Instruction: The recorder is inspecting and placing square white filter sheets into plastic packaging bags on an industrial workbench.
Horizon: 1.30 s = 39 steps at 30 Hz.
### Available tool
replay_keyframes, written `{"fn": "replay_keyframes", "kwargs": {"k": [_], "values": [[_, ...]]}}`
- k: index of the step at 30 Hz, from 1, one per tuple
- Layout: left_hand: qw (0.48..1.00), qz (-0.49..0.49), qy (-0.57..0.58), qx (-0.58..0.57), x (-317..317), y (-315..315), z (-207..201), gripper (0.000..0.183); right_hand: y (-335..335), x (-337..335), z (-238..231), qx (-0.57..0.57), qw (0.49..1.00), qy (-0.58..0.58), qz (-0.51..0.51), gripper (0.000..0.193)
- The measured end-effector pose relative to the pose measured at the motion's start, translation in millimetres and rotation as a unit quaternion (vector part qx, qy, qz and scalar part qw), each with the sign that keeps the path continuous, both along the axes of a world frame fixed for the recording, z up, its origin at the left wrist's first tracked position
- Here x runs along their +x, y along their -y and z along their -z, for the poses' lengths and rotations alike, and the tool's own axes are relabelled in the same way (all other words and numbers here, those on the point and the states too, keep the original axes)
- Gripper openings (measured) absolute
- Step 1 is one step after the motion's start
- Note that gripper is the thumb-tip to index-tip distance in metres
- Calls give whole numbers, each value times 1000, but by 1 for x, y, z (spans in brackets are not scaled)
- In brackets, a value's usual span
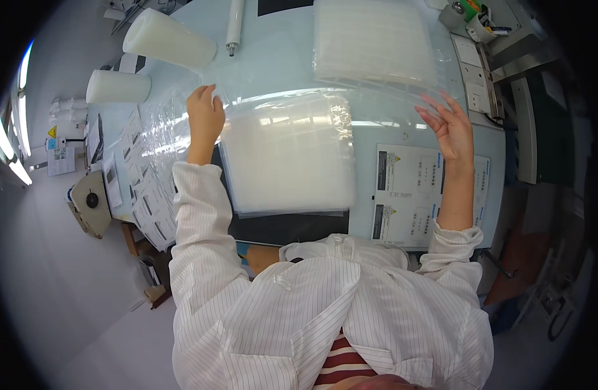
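Observation:
A stack of clear, milky plastic sheets [289,156] lies on the table in front of me, partly over a black mat [289,227]. At its upper left corner is my left hand [207,116], fingers curved and thumb apart from them. My right hand [454,127] is raised on the far side, fingers spread, near the lower right of a second stack of clear sheets [377,42]. Thin transparent film [166,117] with bright glare reaches around my left hand. Whether either hand touches any film is hard to make out.
Two rolls of whitish film [169,39] [119,86] stand at the far left, beside a white roller [234,26]. Printed sheets [406,188] lie at right, others [155,208] at left. A power strip [471,78] and a pen holder [481,29] edge the right.

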<state>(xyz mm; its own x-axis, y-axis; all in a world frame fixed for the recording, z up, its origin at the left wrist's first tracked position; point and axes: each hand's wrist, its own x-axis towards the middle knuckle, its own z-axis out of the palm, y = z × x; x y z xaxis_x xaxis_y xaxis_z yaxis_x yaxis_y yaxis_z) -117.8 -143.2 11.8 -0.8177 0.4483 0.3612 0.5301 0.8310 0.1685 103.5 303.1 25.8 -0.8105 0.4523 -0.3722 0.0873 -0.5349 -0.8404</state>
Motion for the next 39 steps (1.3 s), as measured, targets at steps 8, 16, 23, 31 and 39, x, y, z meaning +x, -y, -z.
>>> {"fn": "replay_keyframes", "kwargs": {"k": [8, 16, 23, 31, 39], "values": [[782, -9, 582, 223, 27, -190, -10, 48, 19, 33, -3, -28, 1000, 10, -3, 51], [800, 16, 386, 459, 122, -99, -49, 17, 81, 63, -27, 71, 989, -16, -131, 58], [828, -88, 353, 428, 188, 26, -15, 15, 171, 78, 15, 76, 960, 71, -261, 63], [870, -197, 277, 357, 207, 51, 29, 15, 163, 73, 20, 307, 908, 101, -265, 64], [988, -119, 63, 71, 158, -21, -9, 24, -21, -25, 88, 517, 836, 96, 159, 25]]}}
